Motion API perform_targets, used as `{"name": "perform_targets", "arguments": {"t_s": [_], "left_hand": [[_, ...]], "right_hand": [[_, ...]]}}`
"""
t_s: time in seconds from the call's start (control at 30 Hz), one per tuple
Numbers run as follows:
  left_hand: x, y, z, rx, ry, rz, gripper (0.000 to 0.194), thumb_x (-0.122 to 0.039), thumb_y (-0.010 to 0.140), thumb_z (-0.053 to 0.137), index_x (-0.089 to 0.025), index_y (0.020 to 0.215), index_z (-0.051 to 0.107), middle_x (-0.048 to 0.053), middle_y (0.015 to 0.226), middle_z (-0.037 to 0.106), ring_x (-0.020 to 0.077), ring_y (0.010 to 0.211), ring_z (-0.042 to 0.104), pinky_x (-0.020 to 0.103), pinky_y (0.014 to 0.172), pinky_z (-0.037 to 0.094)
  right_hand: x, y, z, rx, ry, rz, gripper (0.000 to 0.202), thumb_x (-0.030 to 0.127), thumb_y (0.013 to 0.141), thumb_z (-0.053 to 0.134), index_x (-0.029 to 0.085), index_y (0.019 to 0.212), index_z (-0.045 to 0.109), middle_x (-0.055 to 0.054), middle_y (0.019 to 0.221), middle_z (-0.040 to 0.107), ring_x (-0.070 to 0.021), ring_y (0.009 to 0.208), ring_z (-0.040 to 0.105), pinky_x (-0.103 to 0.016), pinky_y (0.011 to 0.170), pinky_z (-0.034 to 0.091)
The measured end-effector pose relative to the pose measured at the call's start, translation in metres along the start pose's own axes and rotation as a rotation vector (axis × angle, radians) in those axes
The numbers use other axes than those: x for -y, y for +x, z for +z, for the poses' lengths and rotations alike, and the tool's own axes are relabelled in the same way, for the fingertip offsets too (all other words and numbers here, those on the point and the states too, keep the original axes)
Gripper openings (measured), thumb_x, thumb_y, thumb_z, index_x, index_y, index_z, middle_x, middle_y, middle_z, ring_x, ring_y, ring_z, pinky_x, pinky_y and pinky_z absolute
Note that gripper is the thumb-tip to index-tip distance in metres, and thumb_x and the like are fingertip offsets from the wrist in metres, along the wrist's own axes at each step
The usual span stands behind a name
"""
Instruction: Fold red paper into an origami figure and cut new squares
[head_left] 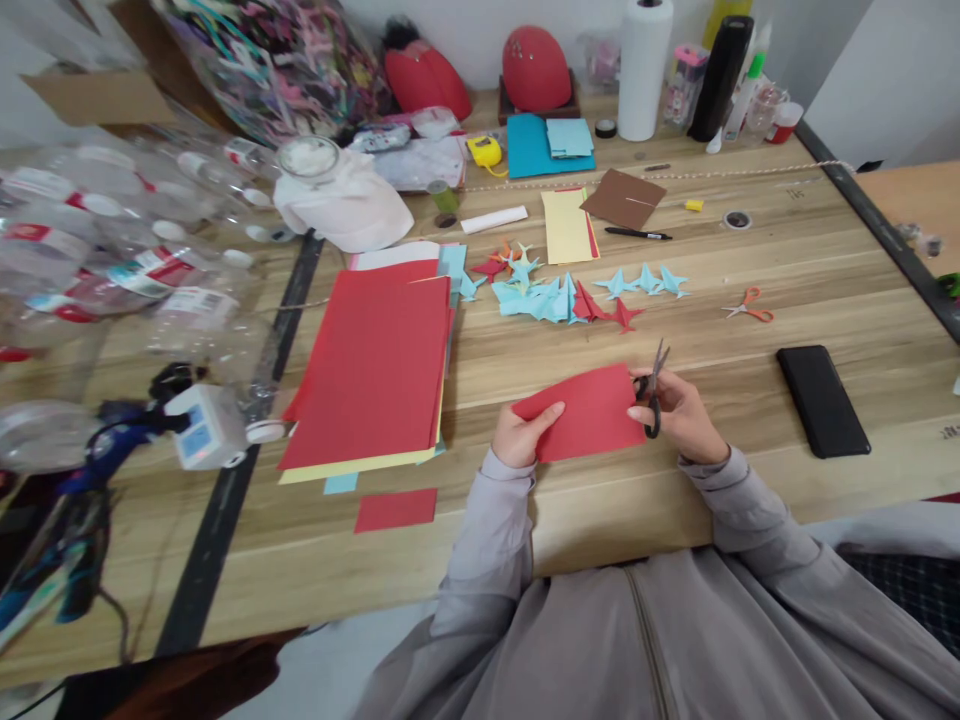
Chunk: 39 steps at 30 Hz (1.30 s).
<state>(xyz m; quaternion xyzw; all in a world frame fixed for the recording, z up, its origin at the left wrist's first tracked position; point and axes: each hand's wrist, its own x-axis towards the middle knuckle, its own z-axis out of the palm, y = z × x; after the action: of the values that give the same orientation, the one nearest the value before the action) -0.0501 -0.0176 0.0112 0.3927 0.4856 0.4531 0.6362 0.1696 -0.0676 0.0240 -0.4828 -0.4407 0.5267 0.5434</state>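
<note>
My left hand pinches the left end of a red sheet of paper, thumb on top. At the sheet's right edge, my right hand is closed around black-handled scissors, whose blades point up and away from me. The fingers of that hand are close to the paper's edge; whether they touch it I cannot tell. To the left lies a stack of large red sheets with yellow and blue ones underneath. A small red strip rests near the table's front edge.
Beyond my hands sit several folded paper cranes, blue, red and yellow. Orange-handled scissors and a black phone lie to the right. Plastic bottles crowd the left side. Farther back are yellow paper and a white roll.
</note>
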Motion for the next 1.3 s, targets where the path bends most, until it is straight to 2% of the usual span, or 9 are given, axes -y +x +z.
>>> {"name": "perform_targets", "arguments": {"t_s": [0.13, 0.23, 0.4, 0.5, 0.57, 0.7, 0.9, 1.07, 1.3], "left_hand": [[-0.003, -0.004, 0.000, 0.171, 0.076, -0.159, 0.032, -0.036, 0.052, 0.086, -0.012, 0.069, 0.073, 0.007, 0.071, 0.074, 0.0179, 0.060, 0.067, 0.030, 0.062, 0.055], [-0.009, -0.004, 0.000, 0.144, -0.008, -0.220, 0.035, -0.039, 0.052, 0.086, -0.012, 0.070, 0.073, 0.007, 0.070, 0.073, 0.0179, 0.058, 0.066, 0.030, 0.060, 0.054], [-0.006, -0.005, 0.006, 0.079, -0.425, -0.069, 0.053, -0.063, 0.049, 0.079, -0.020, 0.080, 0.071, 0.009, 0.090, 0.074, 0.0255, 0.086, 0.069, 0.038, 0.075, 0.056], [0.004, -0.009, 0.022, 0.176, -0.439, -0.022, 0.059, -0.045, 0.038, 0.090, -0.024, 0.089, 0.069, 0.007, 0.099, 0.073, 0.0275, 0.099, 0.066, 0.043, 0.090, 0.052], [0.011, -0.012, 0.036, 0.132, -0.371, -0.045, 0.054, -0.029, 0.046, 0.090, -0.022, 0.096, 0.068, 0.006, 0.100, 0.073, 0.0241, 0.098, 0.066, 0.043, 0.096, 0.049], [0.017, -0.013, 0.055, -0.062, -0.395, -0.021, 0.049, -0.027, 0.049, 0.088, -0.017, 0.093, 0.068, 0.007, 0.092, 0.074, 0.0213, 0.085, 0.069, 0.038, 0.084, 0.055], [0.014, -0.009, 0.056, -0.193, -0.484, -0.077, 0.050, -0.026, 0.050, 0.088, -0.017, 0.095, 0.068, 0.007, 0.093, 0.075, 0.0235, 0.087, 0.070, 0.039, 0.082, 0.057], [0.005, 0.004, 0.041, -0.237, -0.570, -0.127, 0.046, -0.025, 0.053, 0.086, -0.017, 0.094, 0.068, 0.008, 0.094, 0.075, 0.0235, 0.086, 0.071, 0.038, 0.080, 0.059], [-0.001, 0.011, 0.033, -0.286, -0.637, -0.109, 0.042, -0.023, 0.054, 0.086, -0.015, 0.092, 0.068, 0.007, 0.092, 0.075, 0.0224, 0.082, 0.072, 0.039, 0.082, 0.059]], "right_hand": [[0.002, 0.000, 0.000, -0.086, -0.080, -0.033, 0.038, 0.028, 0.062, 0.079, 0.020, 0.096, 0.066, 0.002, 0.077, 0.059, -0.0118, 0.069, 0.054, -0.027, 0.067, 0.047], [0.004, 0.001, 0.001, -0.148, -0.113, -0.047, 0.033, 0.027, 0.060, 0.077, 0.020, 0.090, 0.067, 0.002, 0.074, 0.059, -0.0121, 0.067, 0.053, -0.027, 0.066, 0.046], [0.002, 0.004, 0.007, -0.444, 0.004, -0.069, 0.034, 0.027, 0.060, 0.077, 0.020, 0.091, 0.065, 0.003, 0.070, 0.058, -0.0107, 0.063, 0.050, -0.025, 0.061, 0.042], [-0.002, 0.005, 0.012, -0.526, 0.058, -0.081, 0.035, 0.027, 0.060, 0.076, 0.020, 0.091, 0.064, 0.004, 0.070, 0.057, -0.0102, 0.063, 0.049, -0.024, 0.059, 0.040], [-0.003, 0.003, 0.016, -0.478, 0.066, -0.070, 0.034, 0.027, 0.060, 0.077, 0.020, 0.091, 0.064, 0.003, 0.070, 0.058, -0.0105, 0.063, 0.049, -0.024, 0.059, 0.041], [-0.006, 0.000, 0.023, -0.371, 0.060, -0.027, 0.033, 0.029, 0.061, 0.077, 0.019, 0.090, 0.064, 0.001, 0.075, 0.061, -0.0119, 0.068, 0.052, -0.025, 0.063, 0.044], [-0.007, -0.002, 0.024, -0.284, 0.097, 0.047, 0.036, 0.033, 0.063, 0.078, 0.021, 0.093, 0.063, -0.001, 0.084, 0.064, -0.0146, 0.075, 0.056, -0.029, 0.071, 0.047], [0.001, -0.005, 0.020, 0.013, 0.222, 0.161, 0.044, 0.053, 0.080, 0.060, 0.022, 0.109, 0.054, -0.002, 0.072, 0.064, -0.0179, 0.070, 0.060, -0.033, 0.068, 0.048], [0.006, -0.013, 0.015, 0.468, 0.359, 0.332, 0.074, 0.082, 0.069, 0.046, 0.018, 0.105, 0.053, -0.008, 0.078, 0.064, -0.0217, 0.070, 0.061, -0.035, 0.068, 0.047]]}}
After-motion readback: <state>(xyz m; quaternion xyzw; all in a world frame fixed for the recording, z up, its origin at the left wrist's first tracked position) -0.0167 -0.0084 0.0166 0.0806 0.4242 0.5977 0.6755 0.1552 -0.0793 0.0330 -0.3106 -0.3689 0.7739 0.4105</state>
